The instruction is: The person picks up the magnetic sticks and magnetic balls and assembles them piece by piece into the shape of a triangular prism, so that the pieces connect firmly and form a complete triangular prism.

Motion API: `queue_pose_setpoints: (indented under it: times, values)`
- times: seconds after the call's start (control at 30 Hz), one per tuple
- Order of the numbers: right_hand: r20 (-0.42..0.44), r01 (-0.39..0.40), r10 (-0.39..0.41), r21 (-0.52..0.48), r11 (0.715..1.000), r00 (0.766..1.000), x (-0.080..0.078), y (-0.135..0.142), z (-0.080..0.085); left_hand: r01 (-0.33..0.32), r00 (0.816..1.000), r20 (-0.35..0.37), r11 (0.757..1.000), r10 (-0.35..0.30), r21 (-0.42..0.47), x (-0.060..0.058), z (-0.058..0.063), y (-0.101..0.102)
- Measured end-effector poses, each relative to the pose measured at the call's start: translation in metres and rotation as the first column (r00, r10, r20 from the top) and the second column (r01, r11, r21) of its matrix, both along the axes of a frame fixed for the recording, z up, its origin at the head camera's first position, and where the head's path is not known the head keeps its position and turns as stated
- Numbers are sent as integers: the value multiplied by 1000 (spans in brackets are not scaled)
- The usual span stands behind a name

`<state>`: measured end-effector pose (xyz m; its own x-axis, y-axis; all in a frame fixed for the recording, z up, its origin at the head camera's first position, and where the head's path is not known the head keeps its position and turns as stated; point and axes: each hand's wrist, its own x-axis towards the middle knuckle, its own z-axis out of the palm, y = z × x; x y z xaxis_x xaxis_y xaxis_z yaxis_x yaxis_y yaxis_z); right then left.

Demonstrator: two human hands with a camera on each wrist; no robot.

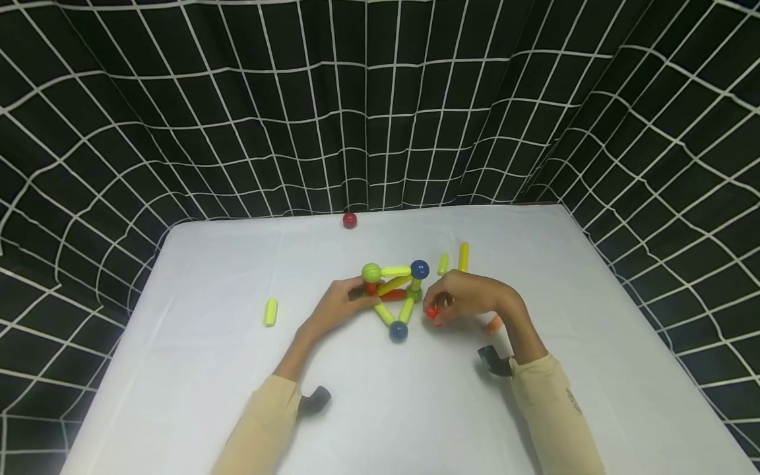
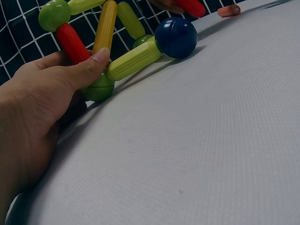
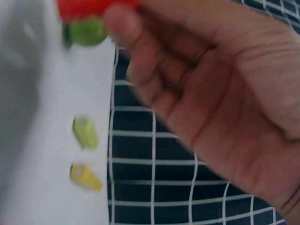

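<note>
A frame of magnetic building sticks and balls stands on the white table, with a green ball and a blue ball on top and another blue ball low at the front. My left hand grips its left corner, thumb and fingers around the upright red stick just above the lower green ball. To the right of the frame, my right hand pinches a loose red stick between thumb and fingers, apart from the frame.
Beyond the right hand lie a short light-green stick and a longer yellow stick. An orange stick lies under the right forearm. Another light-green stick is far left; a red ball sits at the back edge. Gridded black cloth surrounds the table.
</note>
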<state>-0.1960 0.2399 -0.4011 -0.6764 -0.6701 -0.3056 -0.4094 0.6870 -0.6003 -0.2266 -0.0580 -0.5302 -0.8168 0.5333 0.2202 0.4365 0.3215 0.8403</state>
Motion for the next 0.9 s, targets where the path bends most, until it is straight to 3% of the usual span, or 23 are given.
queue_pose_setpoints:
  times: [0.07, 0.17, 0.47, 0.7, 0.9]
  values:
    - [-44, -73, 70, -66, 995, 997, 4, -8, 2, 3, 1000, -1, 1000, -3, 1, 0, 1, -1]
    - [-96, -108, 96, -125, 986, 991, 9, -22, 5, 6, 1000, -2, 1000, -6, 0, -1, 3, -1]
    - [-100, -173, 159, -158, 972, 982, 10, -43, -3, 1, 1000, -27, 1000, -1, 11, 0, 2, -1]
    - [-84, -184, 174, -126, 975, 981, 8, -47, -4, -36, 999, -29, 999, 36, -13, 2, 3, -1]
    - [-46, -156, 151, -122, 980, 987, 11, -50, -6, -23, 999, -23, 1000, 23, -5, 2, 3, 1]
